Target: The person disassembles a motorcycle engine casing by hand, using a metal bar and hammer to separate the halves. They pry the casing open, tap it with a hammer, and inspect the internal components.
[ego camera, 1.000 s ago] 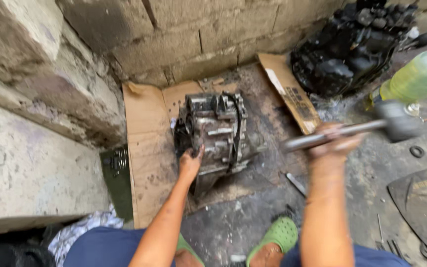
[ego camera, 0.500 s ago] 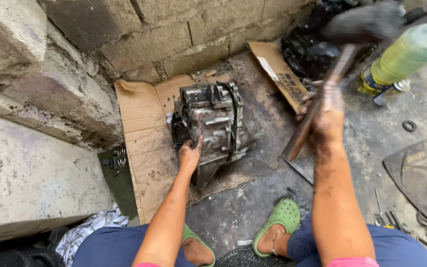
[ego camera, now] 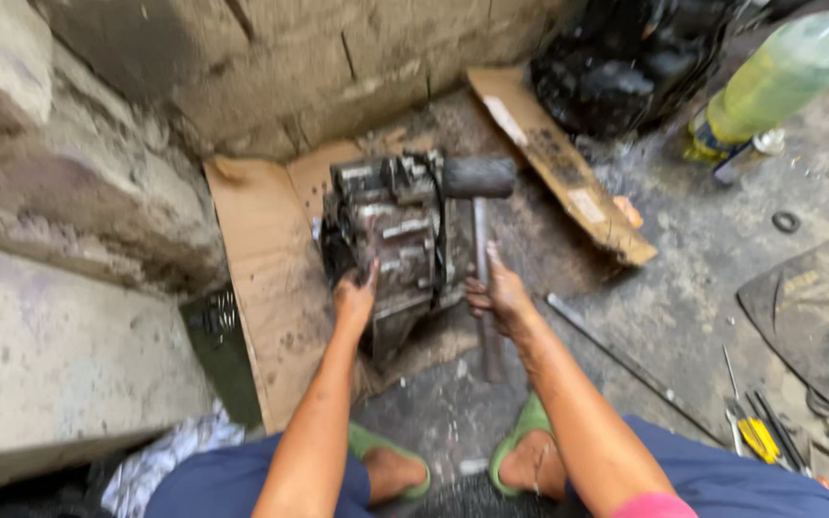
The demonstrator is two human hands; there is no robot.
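In front of you rises a rough block wall (ego camera: 271,77), with a dirty concrete floor (ego camera: 683,288) below it. A flattened cardboard sheet (ego camera: 251,259) lies on that floor against the wall's foot. On the cardboard's right part sits the greasy metal gearbox casing (ego camera: 390,230), between your two hands. A second dark engine part (ego camera: 626,67) stands well apart at the upper right, with a greenish plastic bottle (ego camera: 779,82) beside it. Your hammer (ego camera: 480,206) has its dark head touching the casing's upper right edge, its handle running down toward you. Your right hand (ego camera: 501,295) has its fingers wrapped around that handle. Your left hand (ego camera: 355,297) presses on the casing's lower left side, fingers curled against the metal. A yellow-handled tool (ego camera: 755,436) lies on the floor at the right.
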